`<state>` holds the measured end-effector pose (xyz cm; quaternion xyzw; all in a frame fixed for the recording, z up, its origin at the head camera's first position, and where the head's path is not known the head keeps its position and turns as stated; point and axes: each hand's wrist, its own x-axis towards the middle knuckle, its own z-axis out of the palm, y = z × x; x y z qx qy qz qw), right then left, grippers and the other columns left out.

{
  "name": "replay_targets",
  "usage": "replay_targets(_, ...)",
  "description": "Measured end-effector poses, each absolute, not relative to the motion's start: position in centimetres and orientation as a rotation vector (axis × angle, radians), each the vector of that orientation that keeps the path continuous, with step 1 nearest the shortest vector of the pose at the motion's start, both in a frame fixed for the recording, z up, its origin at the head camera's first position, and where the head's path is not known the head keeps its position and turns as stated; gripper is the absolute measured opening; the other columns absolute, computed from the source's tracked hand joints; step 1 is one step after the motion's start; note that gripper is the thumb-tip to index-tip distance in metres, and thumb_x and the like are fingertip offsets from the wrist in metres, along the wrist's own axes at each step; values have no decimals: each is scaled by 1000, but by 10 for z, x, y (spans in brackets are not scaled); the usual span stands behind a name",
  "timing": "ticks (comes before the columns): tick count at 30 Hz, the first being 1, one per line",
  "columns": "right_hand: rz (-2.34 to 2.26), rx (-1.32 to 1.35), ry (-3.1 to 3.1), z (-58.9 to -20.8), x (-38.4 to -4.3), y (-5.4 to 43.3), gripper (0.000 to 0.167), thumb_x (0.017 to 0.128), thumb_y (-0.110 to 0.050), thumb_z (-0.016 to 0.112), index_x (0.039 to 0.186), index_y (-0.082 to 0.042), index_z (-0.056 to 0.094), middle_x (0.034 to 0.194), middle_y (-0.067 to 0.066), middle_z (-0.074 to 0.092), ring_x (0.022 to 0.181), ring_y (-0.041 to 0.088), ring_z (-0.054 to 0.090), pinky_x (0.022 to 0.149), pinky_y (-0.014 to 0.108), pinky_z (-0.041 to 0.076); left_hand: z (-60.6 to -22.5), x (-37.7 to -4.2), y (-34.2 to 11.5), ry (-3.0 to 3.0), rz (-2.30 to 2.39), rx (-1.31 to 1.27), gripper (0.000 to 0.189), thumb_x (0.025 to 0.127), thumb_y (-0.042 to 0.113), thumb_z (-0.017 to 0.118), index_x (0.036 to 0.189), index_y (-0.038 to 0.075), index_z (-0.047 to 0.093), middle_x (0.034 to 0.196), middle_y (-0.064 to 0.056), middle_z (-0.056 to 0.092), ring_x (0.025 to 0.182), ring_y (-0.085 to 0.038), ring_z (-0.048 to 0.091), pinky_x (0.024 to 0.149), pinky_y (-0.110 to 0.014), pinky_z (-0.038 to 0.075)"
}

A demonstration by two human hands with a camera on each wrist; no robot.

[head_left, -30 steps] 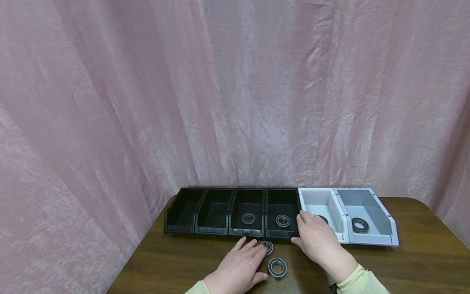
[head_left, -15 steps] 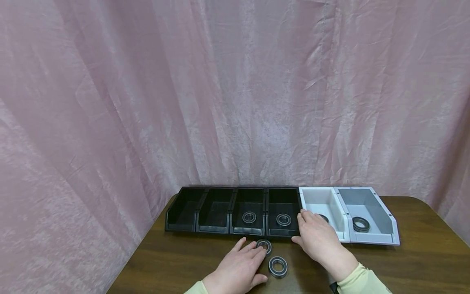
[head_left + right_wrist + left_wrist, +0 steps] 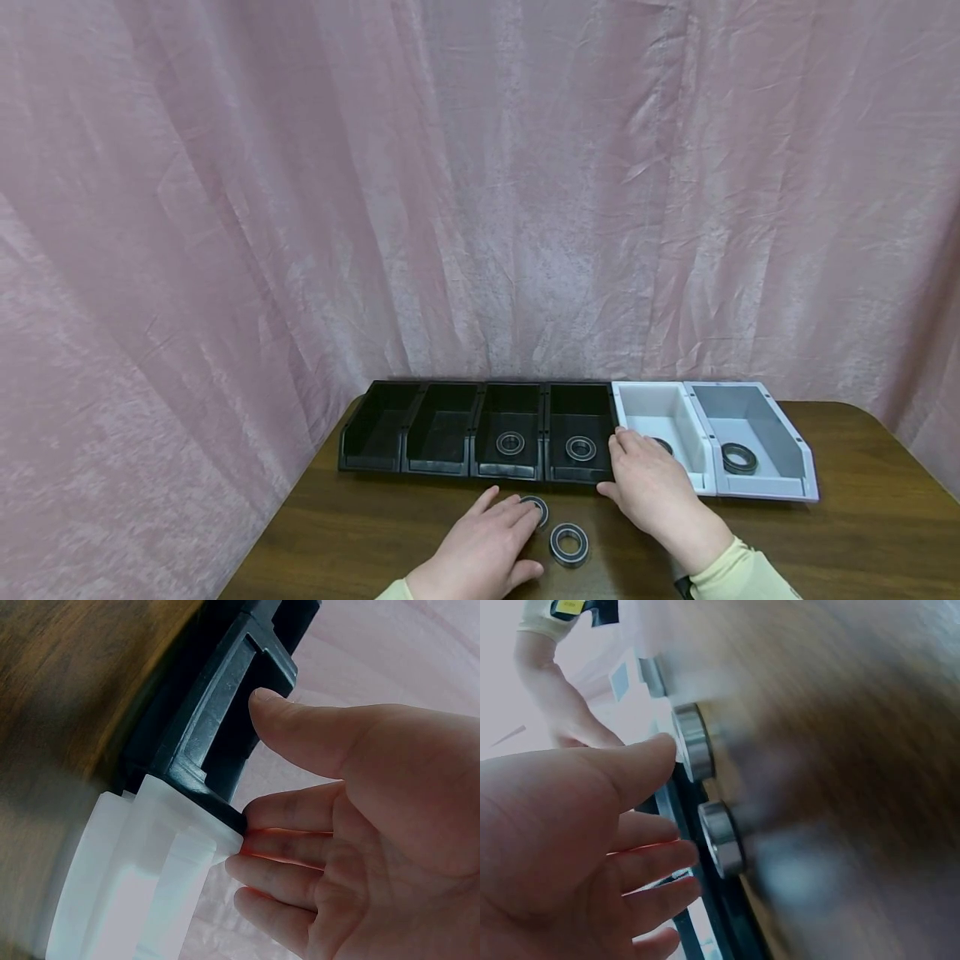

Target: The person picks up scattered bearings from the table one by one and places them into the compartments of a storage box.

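My left hand [image 3: 476, 550] reaches over the table with its fingers spread. Its fingertips partly cover a ball bearing [image 3: 543, 504] in front of the black bins. A second bearing [image 3: 555, 547] lies flat to the right of the left thumb. In the left wrist view, both bearings' metal rims [image 3: 695, 742] show beyond the fingers. My right hand [image 3: 651, 483] rests its extended fingers at the edge where a black bin [image 3: 225, 712] meets the white bin [image 3: 150, 877]; nothing is gripped. One bearing [image 3: 663, 445] in the white bin is partly hidden by this hand.
Several black bins [image 3: 437, 468] stand in a row with the white bin and a grey bin [image 3: 772, 489] at its right end. Single bearings [image 3: 498, 445] lie in two black bins, and a dark one [image 3: 728, 458] in the grey bin. A pink curtain [image 3: 480, 208] hangs behind the wooden table [image 3: 337, 533].
The bearing at my left fingertips has slid slightly left and towards me, along with the left hand. My right hand stays at the bins.
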<state>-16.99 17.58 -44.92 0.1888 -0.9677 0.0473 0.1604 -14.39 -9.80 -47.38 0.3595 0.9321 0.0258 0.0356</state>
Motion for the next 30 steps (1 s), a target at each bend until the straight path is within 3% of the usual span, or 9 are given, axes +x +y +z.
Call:
replay_targets(11, 123, 538, -2774, -450, -170, 179, 67, 90, -34, 92, 128, 16, 69, 136, 32, 68, 130, 45, 64, 111, 56, 53, -482, -155, -102, 2977, 78, 1039, 68, 103, 52, 77, 156, 13, 62, 158, -4, 62, 147, -23, 57, 124, -48, 45)
replay_targets(30, 145, 541, -2747, -449, -170, 176, 65, 88, -31, 94, 128, 15, 70, 134, 30, 68, 127, 44, 66, 109, 56, 54, -493, -166, -96, 3017, 60, 1036, 68, 100, 49, 82, 151, 7, 66, 144, -5, 71, 135, -19, 66, 119, -39, 50)
